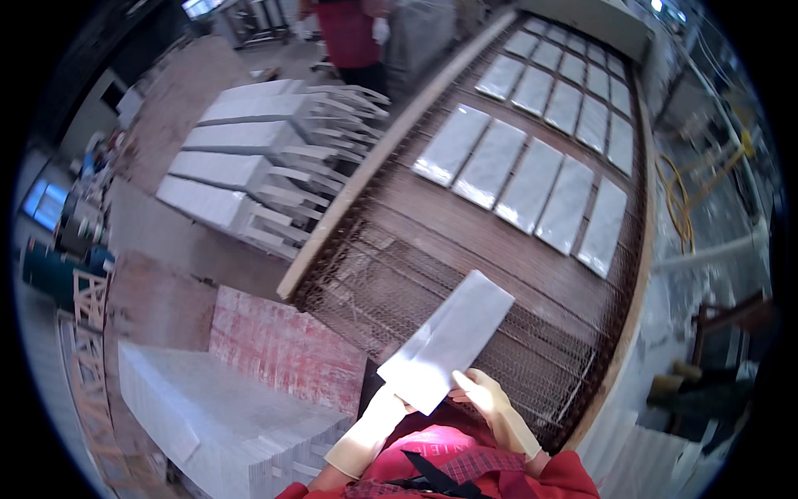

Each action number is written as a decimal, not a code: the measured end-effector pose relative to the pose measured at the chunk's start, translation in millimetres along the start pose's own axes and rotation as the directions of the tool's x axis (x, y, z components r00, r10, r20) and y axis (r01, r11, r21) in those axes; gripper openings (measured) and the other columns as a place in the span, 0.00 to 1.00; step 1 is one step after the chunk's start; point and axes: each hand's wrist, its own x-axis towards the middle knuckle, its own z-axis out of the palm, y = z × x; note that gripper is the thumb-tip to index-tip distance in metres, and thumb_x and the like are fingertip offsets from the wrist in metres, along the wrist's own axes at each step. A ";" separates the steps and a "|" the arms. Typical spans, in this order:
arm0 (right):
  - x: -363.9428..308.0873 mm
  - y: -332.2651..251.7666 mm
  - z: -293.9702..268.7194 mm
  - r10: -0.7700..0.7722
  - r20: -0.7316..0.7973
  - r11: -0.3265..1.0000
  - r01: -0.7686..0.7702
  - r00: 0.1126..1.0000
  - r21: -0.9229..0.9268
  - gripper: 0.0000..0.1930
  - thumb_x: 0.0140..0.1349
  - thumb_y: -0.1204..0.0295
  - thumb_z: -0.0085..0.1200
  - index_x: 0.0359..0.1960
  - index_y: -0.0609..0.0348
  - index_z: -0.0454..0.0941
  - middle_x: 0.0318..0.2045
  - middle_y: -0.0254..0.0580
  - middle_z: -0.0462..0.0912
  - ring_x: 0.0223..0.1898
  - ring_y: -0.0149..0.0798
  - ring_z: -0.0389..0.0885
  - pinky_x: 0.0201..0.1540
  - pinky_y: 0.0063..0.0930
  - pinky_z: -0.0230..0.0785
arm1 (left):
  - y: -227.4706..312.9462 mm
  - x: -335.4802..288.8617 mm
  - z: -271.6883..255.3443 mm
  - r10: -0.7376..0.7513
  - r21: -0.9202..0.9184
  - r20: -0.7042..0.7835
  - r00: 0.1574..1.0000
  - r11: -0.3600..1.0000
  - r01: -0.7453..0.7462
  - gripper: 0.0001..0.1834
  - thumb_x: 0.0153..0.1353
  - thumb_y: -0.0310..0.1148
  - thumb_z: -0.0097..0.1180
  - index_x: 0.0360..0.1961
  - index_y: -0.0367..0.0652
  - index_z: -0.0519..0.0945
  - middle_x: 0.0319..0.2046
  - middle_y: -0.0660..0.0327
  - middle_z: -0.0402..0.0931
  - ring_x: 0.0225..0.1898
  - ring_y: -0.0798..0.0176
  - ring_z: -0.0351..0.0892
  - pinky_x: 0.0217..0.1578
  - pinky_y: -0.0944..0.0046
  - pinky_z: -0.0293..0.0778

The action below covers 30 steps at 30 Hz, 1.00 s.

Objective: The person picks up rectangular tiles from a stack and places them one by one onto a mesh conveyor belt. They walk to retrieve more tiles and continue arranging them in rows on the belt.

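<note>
Both my hands wear pale yellow gloves and hold white marble-look tiles point(453, 337) in front of me, tilted over the near end of a mesh conveyor. An edge line along their left side suggests two tiles overlapping, slightly fanned. My left hand point(384, 413) grips the near left corner, its fingers mostly hidden beneath. At the near right edge, my right hand point(482, 392) has its thumb against the tile and the other fingers curled below. The mesh belt point(532, 353) lies under and beyond the held tiles.
Rows of glossy wet tiles point(532, 185) lie farther up the belt, between wooden side rails point(332, 224). A large tile stack point(224, 399) stands at near left beside a red-stained board point(283, 345). More stacks point(224, 166) sit beyond. A person point(349, 37) stands at the back; a yellow hose point(677, 204) hangs right.
</note>
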 end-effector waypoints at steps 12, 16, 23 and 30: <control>45.6 -49.3 22.0 -0.152 -0.085 0.740 0.170 0.985 0.651 0.37 0.74 0.48 0.60 0.72 0.66 0.71 0.65 0.53 0.80 0.66 0.54 0.78 0.72 0.52 0.68 | 10.6 -46.5 76.7 0.102 -0.116 -0.375 0.921 0.981 -0.156 0.13 0.71 0.33 0.61 0.50 0.35 0.80 0.45 0.47 0.86 0.44 0.49 0.91 0.41 0.49 0.91; 0.7 19.2 10.7 -0.705 -0.030 0.707 0.705 0.709 0.051 0.45 0.75 0.37 0.47 0.76 0.67 0.63 0.71 0.58 0.73 0.69 0.56 0.75 0.74 0.55 0.66 | 5.2 -118.0 110.7 -0.001 0.391 -0.482 0.876 0.894 0.217 0.15 0.70 0.32 0.60 0.52 0.34 0.78 0.48 0.48 0.87 0.47 0.54 0.89 0.48 0.57 0.84; 8.0 30.7 98.3 -0.376 0.158 0.924 0.356 0.913 0.140 0.40 0.77 0.44 0.50 0.78 0.62 0.62 0.74 0.56 0.68 0.69 0.57 0.73 0.72 0.56 0.68 | -73.0 -176.4 27.7 0.193 -0.287 -0.443 0.876 0.894 -0.342 0.36 0.67 0.48 0.70 0.68 0.35 0.75 0.59 0.50 0.81 0.58 0.53 0.83 0.50 0.47 0.85; -73.8 44.2 295.8 -0.122 0.232 0.977 0.075 0.965 0.200 0.42 0.74 0.35 0.46 0.79 0.52 0.65 0.75 0.48 0.70 0.72 0.54 0.71 0.76 0.51 0.61 | -91.5 -254.3 -68.4 0.336 -0.200 -0.637 0.694 0.797 -0.570 0.42 0.63 0.48 0.75 0.68 0.31 0.74 0.57 0.52 0.83 0.55 0.58 0.84 0.54 0.55 0.80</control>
